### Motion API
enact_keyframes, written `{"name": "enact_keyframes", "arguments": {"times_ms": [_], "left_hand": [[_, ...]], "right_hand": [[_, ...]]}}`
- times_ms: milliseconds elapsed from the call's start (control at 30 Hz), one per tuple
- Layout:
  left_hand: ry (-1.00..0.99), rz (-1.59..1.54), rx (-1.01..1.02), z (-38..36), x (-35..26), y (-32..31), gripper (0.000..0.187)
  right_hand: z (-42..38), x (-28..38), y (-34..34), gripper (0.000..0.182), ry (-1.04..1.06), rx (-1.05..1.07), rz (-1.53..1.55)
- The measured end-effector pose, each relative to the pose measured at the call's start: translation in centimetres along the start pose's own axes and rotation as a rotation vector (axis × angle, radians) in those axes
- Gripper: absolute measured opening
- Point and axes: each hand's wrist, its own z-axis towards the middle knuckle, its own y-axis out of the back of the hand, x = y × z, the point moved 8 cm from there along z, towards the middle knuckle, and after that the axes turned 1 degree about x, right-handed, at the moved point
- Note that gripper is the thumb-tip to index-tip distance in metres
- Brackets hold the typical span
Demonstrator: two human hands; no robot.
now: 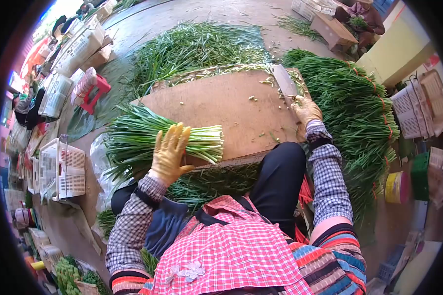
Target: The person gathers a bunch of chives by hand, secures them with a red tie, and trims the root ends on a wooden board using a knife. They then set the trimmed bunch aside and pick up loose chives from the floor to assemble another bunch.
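A bundle of green leafy stalks [147, 135] lies on the left part of a wooden board [231, 105], its pale cut ends facing right. My left hand [170, 151], in a yellow glove, rests on the bundle with its fingers stretched out. In my gloved right hand [307, 110], near the board's right edge, is the handle of a wide-bladed knife [284, 81]. The blade points up and away over the board's far right corner. Small cut stalk pieces [252, 98] are scattered on the board.
Loose green leaves [197, 49] are heaped beyond the board. Tied green bundles [339, 93] line the right side. White crates [71, 169] and a red stool [96, 93] stand on the left. At the top right a person [369, 22] sits near a wooden box [333, 30].
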Motion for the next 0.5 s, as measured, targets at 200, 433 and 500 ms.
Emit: {"name": "enact_keyframes", "arguments": {"times_ms": [200, 433, 500], "left_hand": [[0.048, 0.065, -0.067, 5.2, 0.7, -2.3, 0.08], [0.082, 0.067, 0.002, 5.4, 1.9, -3.6, 0.091], [0.188, 0.053, 0.025, 6.6, 2.7, -3.2, 0.101]], "right_hand": [[1.2, 0.6, -4.5, 0.059, 0.088, 0.041, 0.01], [5.0, -0.9, -8.4, 0.069, 0.031, 0.053, -0.01], [-0.2, 4.3, -1.1, 0.063, 0.184, -0.127, 0.191]]}}
